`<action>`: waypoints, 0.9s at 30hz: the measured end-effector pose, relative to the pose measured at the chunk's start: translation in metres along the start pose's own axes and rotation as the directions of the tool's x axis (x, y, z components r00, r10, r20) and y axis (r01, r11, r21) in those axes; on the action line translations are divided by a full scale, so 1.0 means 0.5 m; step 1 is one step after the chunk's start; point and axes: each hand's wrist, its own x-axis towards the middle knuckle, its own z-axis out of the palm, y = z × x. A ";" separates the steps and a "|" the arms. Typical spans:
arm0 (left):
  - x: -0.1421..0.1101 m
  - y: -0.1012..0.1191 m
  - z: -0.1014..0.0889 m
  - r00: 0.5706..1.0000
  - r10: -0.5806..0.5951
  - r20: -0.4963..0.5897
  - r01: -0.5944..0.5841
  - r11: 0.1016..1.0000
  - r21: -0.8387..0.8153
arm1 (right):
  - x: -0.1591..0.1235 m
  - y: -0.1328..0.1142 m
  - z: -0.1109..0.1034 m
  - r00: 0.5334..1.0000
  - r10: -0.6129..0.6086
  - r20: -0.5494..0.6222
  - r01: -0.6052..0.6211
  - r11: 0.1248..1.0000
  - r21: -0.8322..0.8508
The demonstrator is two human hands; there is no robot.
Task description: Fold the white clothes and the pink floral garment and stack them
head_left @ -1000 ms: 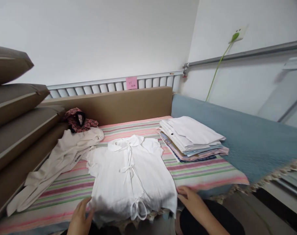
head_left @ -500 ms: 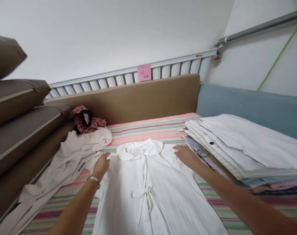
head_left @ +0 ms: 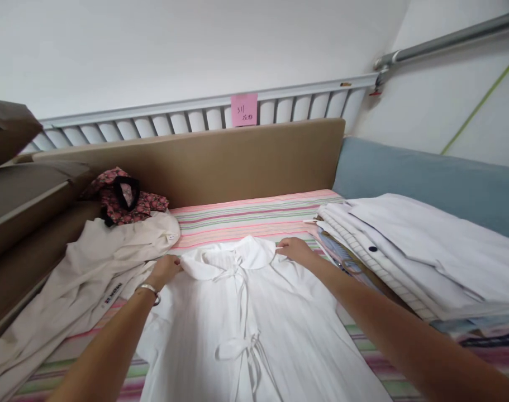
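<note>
- Blouse [head_left: 199, 329] lies front up on the striped sheet [head_left: 254, 215], between the loose clothes and the pile; collar [head_left: 258, 255] toward the brown board [head_left: 246, 164], hem out of frame.
- Left hand [head_left: 167, 269] is at the blouse's shoulder, just beside the collar. Grip narrow, fingers bent; it appears to pinch the cloth.
- Right hand [head_left: 296, 249] is at the opposite shoulder, near the collar. Grip narrow, a bit of white cloth between thumb and fingers.
- Done, as far as shows: the pile [head_left: 422, 251] to the right is folded and stacked, white pieces on top, coloured layers below.
- Blouse itself, by judgement, is at an early stage: body spread out, ties [head_left: 233, 349] loosely bowed down the front, no fold across the visible body. Whether the sleeves are tucked under cannot be told.
- Left as they lie: the cream garment [head_left: 90, 257], stretched out and rumpled, and the floral garment [head_left: 149, 204], bunched just beyond it near the cushions [head_left: 28, 187]. Both unfolded; neither hand holds them.
- Full count of pieces in the pile cannot be read.
</note>
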 end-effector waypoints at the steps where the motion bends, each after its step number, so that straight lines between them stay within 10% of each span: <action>1: -0.013 0.003 -0.017 1.000 0.008 -0.018 -0.008 1.000 -0.005 | -0.009 -0.012 -0.019 1.000 0.001 -0.015 -0.001 1.000 0.017; 11: -0.235 0.046 -0.220 0.969 0.136 -0.208 -0.152 0.986 -0.065 | -0.190 -0.108 -0.222 0.995 -0.041 -0.094 0.063 0.966 0.250; 20: -0.396 -0.023 -0.222 0.939 0.213 -0.270 -0.249 0.963 -0.107 | -0.422 -0.133 -0.293 0.981 -0.169 0.101 0.157 0.981 0.113; 27: -0.406 -0.005 -0.315 0.937 0.175 -0.301 -0.221 0.967 -0.127 | -0.386 -0.193 -0.364 0.981 -0.170 0.097 0.129 0.933 0.335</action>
